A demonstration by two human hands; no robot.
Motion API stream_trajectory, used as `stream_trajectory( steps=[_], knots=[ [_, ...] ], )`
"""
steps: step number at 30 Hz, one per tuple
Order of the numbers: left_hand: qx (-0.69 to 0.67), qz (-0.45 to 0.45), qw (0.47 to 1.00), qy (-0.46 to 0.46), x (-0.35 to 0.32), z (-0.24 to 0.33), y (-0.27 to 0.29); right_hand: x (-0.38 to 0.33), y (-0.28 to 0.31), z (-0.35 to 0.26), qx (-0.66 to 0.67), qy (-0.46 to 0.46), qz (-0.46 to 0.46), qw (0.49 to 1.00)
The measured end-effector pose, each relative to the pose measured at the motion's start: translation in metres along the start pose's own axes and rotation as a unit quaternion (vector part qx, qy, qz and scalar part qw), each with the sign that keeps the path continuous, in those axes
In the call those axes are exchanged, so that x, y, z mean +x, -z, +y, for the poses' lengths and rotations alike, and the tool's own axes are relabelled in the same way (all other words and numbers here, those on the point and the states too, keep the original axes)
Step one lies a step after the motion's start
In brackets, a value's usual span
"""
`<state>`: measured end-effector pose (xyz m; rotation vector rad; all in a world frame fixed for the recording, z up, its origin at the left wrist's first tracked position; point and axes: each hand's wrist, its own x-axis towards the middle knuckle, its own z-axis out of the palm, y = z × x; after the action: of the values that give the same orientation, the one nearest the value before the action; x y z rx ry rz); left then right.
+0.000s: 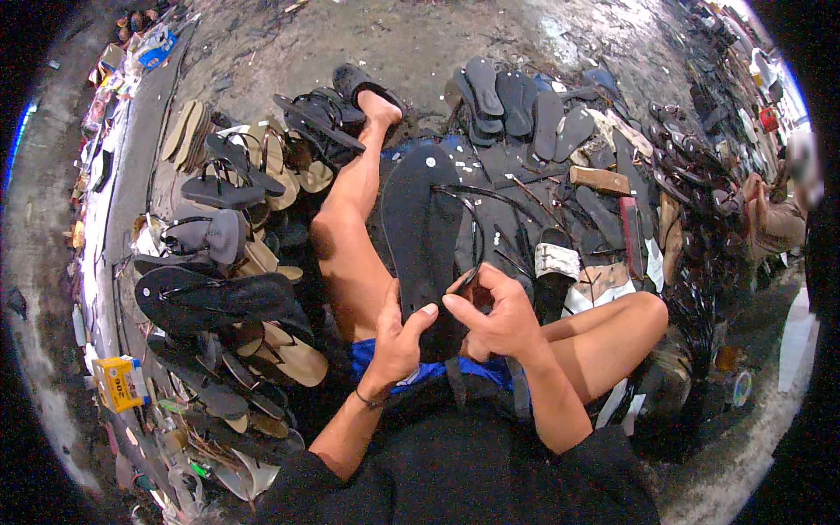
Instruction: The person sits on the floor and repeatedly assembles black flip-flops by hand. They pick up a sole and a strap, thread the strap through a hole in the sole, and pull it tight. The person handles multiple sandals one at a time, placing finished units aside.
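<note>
Person seated on the floor (455, 44), legs bare, seen from above. At centre frame a long black sandal sole (422, 223) stands lengthwise between the knees, its near end low at the lap, its far end pointing to the upper middle. Left hand (398, 337) wraps the near end of the sole — thumb up along its left edge, fingers hidden behind it, grip closed on the sole. Right hand (499, 315) sits just right of it, thumb and forefinger pinched on a thin black strap (477, 236) that loops up from the sole's right edge and curves back to the fingertips; grip closed on the strap. A dark band circles the left wrist. Left leg runs up to a bare foot (378, 107) at upper centre, resting among black sandals. Left of frame: a heap of finished sandals (219, 289), black and tan, stacked overlapping. Upper right: a spread of loose black soles (516, 101) laid flat, with loose straps and a wooden block (600, 179) near them. Lower left, a small yellow box (118, 382) by the edge of the pile. At far right rim, another person, blurred, sits well apart.
</note>
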<state>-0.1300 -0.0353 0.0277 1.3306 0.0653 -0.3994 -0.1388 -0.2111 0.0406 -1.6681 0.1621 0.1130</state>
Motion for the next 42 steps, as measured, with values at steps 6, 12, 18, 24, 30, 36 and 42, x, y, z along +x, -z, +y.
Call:
stream_trajectory(
  steps=[6, 12, 18, 24, 30, 36, 42],
  knots=[
    [-0.097, -0.042, 0.987, 0.12, 0.004, 0.015, 0.011, 0.002, -0.002, 0.045, 0.376, -0.199, -0.127, 0.896],
    [-0.013, -0.099, 0.989, 0.109, 0.009, 0.03, 0.033, 0.006, 0.005, 0.046, 0.21, -0.048, -0.008, 0.977],
    [0.298, -0.332, 0.89, 0.09, 0.02, 0.045, 0.088, 0.006, 0.045, 0.027, 0.071, 0.028, -0.012, 0.997],
    [0.33, -0.129, 0.921, 0.16, 0.008, 0.053, 0.115, 0.01, 0.062, 0.057, 0.465, -0.039, 0.255, 0.847],
    [-0.129, 0.234, 0.962, -0.06, 0.01, 0.028, 0.095, -0.003, 0.022, 0.048, 0.247, -0.125, 0.143, 0.95],
    [0.196, 0.006, 0.977, 0.083, -0.007, 0.006, 0.045, -0.02, -0.017, 0.017, -0.165, 0.063, 0.03, 0.984],
    [0.217, -0.088, 0.972, 0.005, -0.002, 0.019, 0.038, -0.024, -0.017, 0.012, -0.217, 0.124, 0.1, 0.963]
  ],
)
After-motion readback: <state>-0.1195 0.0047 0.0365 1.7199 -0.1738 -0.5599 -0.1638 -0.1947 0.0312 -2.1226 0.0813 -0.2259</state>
